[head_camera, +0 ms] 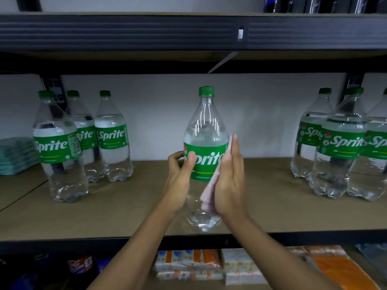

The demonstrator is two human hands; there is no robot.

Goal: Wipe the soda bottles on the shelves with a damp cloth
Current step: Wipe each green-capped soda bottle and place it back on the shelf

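Other bottles [60, 147] flank the middle bottle [206, 126] (clear soda inside); left grip [180, 172] clamped round it, right grip [230, 181] flat, fingers straight, pressing a cloth [207, 193] to it.

The middle bottle [206, 130] is between 3 left bottles [83, 141] and 3 right bottles [340, 147], folded cloths [16, 155] farthest left.

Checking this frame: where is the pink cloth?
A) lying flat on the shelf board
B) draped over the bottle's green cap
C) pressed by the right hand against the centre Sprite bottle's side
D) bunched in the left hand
C: the right hand, fingers straight, presses the pink cloth against the centre Sprite bottle on its right side, while the left hand grips the other side.
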